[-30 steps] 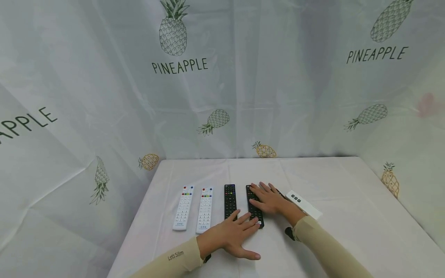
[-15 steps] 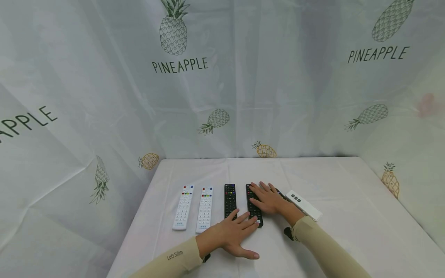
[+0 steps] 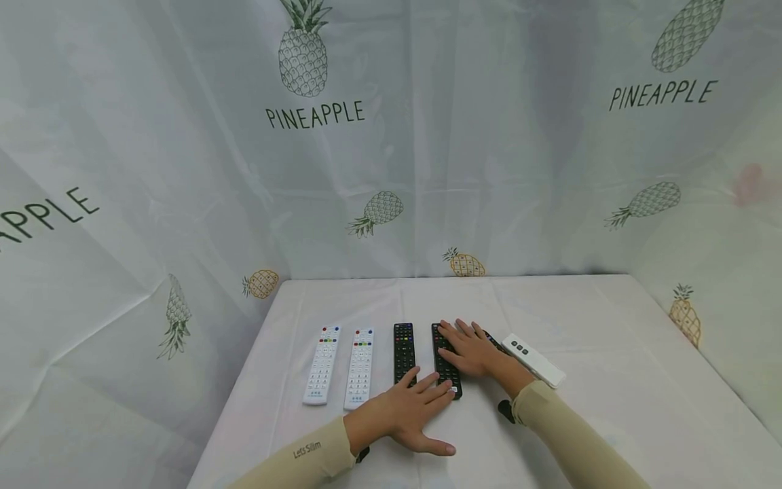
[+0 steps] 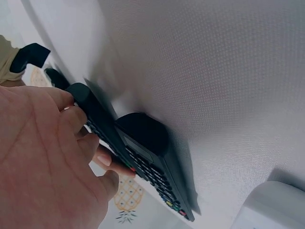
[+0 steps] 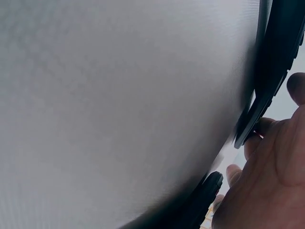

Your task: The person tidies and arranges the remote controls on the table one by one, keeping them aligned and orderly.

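My left hand is spread with straight fingers over the near ends of two black remote controls, the left one and the right one. The left wrist view shows its palm side beside the black remotes. My right hand lies with extended fingers across the upper part of the right black remote. Partly hidden under it is another black remote. In the right wrist view the fingertips are close to a black remote; a second black remote shows lower down. Neither hand grips anything.
Two white remotes, one outer and one inner, lie side by side on the left. A white remote with few buttons lies slanted beyond the right forearm. All rest on a white-covered table before a pineapple-print curtain.
The hands and remotes stay practically in place. The whole head view shifts only very slightly.
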A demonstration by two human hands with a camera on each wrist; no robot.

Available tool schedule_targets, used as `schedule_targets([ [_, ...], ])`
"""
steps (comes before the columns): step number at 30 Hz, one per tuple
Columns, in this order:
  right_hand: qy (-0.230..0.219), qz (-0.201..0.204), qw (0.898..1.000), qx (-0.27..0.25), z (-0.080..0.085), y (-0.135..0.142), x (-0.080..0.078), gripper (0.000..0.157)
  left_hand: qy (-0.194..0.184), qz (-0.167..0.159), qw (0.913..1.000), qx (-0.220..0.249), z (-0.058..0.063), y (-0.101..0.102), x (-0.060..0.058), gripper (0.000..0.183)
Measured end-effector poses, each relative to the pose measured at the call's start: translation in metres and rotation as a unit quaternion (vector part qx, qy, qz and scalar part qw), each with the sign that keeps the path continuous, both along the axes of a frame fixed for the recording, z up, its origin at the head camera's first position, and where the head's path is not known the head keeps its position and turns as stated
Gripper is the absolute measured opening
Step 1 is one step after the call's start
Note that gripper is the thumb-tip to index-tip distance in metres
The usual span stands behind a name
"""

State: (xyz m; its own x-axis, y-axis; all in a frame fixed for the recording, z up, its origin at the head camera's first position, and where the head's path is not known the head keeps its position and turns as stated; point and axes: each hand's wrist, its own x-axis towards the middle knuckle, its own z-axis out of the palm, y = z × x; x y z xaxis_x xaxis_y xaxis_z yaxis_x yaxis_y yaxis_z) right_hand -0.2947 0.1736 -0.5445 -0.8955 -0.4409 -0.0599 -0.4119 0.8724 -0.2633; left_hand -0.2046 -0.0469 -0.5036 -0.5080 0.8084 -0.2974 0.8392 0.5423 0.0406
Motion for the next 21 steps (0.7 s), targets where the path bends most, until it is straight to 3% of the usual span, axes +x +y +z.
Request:
schedule_targets([
  [21,-0.003,0.0,1.0,-0.009,-0.001,0.0009,0.0004,0.064,-0.003,0.009,0.9999,0.005,-0.0022,0.0007,0.0002,0.09],
])
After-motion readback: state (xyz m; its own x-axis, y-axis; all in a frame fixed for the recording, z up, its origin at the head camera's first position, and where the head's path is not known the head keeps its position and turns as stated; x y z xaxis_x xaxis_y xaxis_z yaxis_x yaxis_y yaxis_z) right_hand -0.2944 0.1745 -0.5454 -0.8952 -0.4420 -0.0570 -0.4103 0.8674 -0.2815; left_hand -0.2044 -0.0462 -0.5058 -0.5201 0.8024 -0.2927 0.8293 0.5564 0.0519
